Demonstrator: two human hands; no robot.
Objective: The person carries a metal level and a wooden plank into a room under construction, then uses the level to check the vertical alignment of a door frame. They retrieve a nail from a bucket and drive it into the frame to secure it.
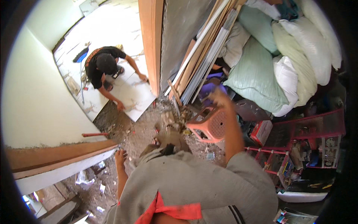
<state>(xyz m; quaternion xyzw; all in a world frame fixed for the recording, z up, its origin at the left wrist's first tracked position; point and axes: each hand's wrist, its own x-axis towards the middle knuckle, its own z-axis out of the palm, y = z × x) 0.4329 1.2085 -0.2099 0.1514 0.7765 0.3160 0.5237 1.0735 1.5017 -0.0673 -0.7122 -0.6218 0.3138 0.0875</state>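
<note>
My right hand (220, 99) is raised with the arm stretched forward, over the orange plastic stool (218, 125) and close to a purple item (210, 89). Motion smears its fingers, so any small thing in it cannot be made out. Low at my left side, my left hand (120, 157) hangs near the end of the wooden door frame (74, 155). Its fingers look loosely apart, with nothing visible in them. Ahead, a crouching person in a black shirt (102, 65) has both hands at the edges of a white marble-patterned tile (130, 91) in the doorway.
Leaning strips of wood and trim (209, 48) stand right of the doorpost (151, 44). Stuffed sacks (257, 74) are piled beyond them. A pink-edged rack (274, 160) with small goods is at the right. Rubble covers the dirt floor (130, 138); a red-handled tool (95, 134) lies left.
</note>
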